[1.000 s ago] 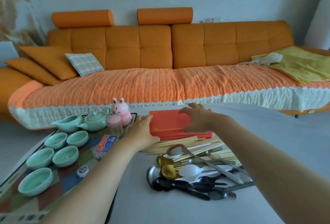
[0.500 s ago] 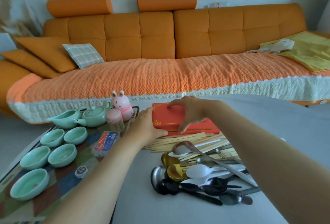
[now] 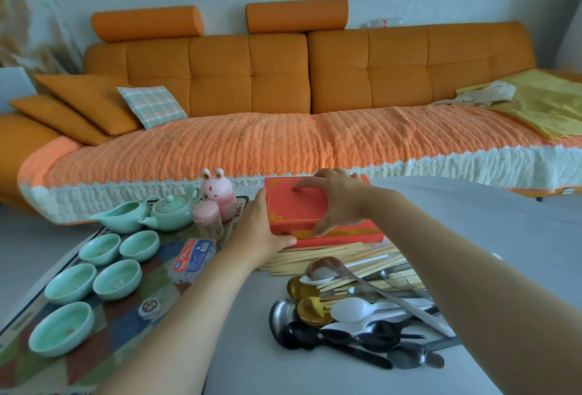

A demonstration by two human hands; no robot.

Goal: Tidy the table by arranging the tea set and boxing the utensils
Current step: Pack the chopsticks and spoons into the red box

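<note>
A red box (image 3: 296, 208) with a gold border lies on the grey table (image 3: 504, 237), partly over a pile of wooden chopsticks (image 3: 318, 257). My left hand (image 3: 258, 230) grips the box's left end, thumb along the front edge. My right hand (image 3: 340, 202) arches over the lid, fingers and thumb pinching it; the lid's near edge looks slightly raised. In front lie mixed spoons (image 3: 352, 316) in steel, gold, white and black. On the left stand a celadon teapot (image 3: 171, 213), a pitcher (image 3: 122, 216) and several cups (image 3: 116, 278).
A patterned mat (image 3: 126, 331) under the tea set also carries a pink rabbit figure (image 3: 219, 194), a pink toothpick jar (image 3: 206, 221), a small blue packet (image 3: 193, 259) and a round token (image 3: 149, 308). An orange sofa (image 3: 283, 79) runs behind the table.
The view has shifted. My right hand has spread wider over the lid, its thumb now at the front edge, and the lid looks slightly lifted. My left hand keeps its hold.
</note>
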